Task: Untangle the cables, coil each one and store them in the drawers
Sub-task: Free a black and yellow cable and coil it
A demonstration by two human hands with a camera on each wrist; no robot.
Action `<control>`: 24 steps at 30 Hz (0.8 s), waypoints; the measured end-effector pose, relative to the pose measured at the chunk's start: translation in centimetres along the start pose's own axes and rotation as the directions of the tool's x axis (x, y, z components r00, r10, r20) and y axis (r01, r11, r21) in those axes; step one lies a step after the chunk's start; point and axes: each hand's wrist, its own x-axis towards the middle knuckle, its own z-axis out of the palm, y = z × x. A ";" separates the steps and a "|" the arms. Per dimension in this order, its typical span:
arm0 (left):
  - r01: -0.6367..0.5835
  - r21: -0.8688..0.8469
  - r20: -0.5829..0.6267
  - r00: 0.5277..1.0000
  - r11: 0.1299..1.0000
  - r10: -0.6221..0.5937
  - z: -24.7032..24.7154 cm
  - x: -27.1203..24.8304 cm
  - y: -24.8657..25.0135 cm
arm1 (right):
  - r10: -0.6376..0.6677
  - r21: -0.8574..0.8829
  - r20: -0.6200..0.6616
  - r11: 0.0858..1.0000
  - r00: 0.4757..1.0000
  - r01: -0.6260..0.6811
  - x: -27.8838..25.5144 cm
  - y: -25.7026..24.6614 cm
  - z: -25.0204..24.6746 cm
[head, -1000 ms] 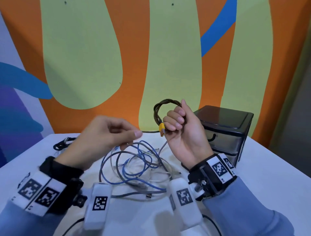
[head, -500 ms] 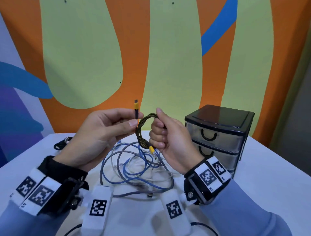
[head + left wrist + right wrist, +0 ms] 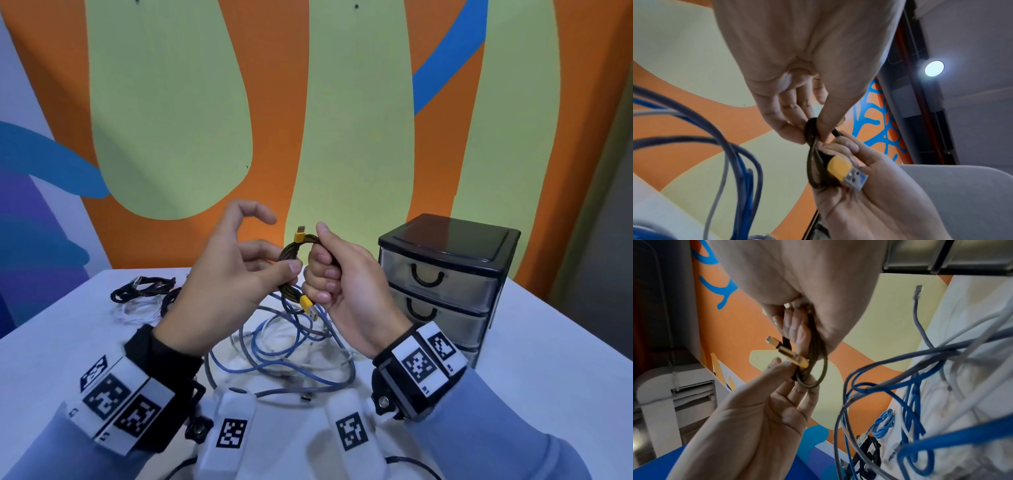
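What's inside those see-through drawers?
The drawers look empty through their clear fronts, though the backs are hazy. The lowest one hides behind the right hand's wrist, so I cannot tell. The coiled cable is not stored yet.

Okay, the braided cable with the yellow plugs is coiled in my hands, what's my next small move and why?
Probably let go with the left hand and reach for the top drawer's handle. The braided cable already sits coiled in the right hand, both yellow plugs free, and every drawer of the drawer unit looks closed.

A tangle of blue and grey cables (image 3: 274,349) is blocking the tabletop (image 3: 548,359) centre; drawer unit (image 3: 442,284) is crowding the far right edge.
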 end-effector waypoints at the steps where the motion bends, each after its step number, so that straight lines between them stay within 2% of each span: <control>1: 0.023 -0.003 -0.005 1.000 1.000 -0.023 -0.2 0.1 0.0 | -0.007 -0.011 0.009 1.000 1.000 0.007 0.0 0.0 0.0; 4: 0.070 0.041 -0.002 0.998 0.997 -0.070 -0.5 0.3 -0.1 | -0.049 -0.074 0.033 0.996 0.998 0.051 -0.1 0.4 0.2; 7: 0.035 0.137 0.011 0.999 0.990 -0.037 -0.3 0.2 -0.2 | -0.099 -0.151 0.034 0.983 0.995 0.103 -0.1 0.8 0.5; 9: 0.008 0.156 0.007 1.000 0.988 -0.009 -0.3 0.1 -0.3 | -0.099 -0.144 0.020 0.984 0.995 0.101 -0.1 0.8 0.6; 15: 0.013 0.009 -0.087 0.996 1.000 -0.012 -0.8 0.4 -0.6 | -0.030 -0.002 -0.005 1.000 1.000 0.030 -0.2 0.6 0.9; 19: -0.053 -0.078 -0.199 0.979 0.996 0.037 -0.5 0.4 -0.6 | -0.039 -0.065 -0.032 0.997 0.999 0.037 -0.4 1.0 1.0; 24: -0.113 -0.151 -0.342 0.938 0.982 0.055 -1.0 0.9 -1.0 | -0.139 -0.199 0.058 0.969 0.989 0.148 -0.7 1.5 1.4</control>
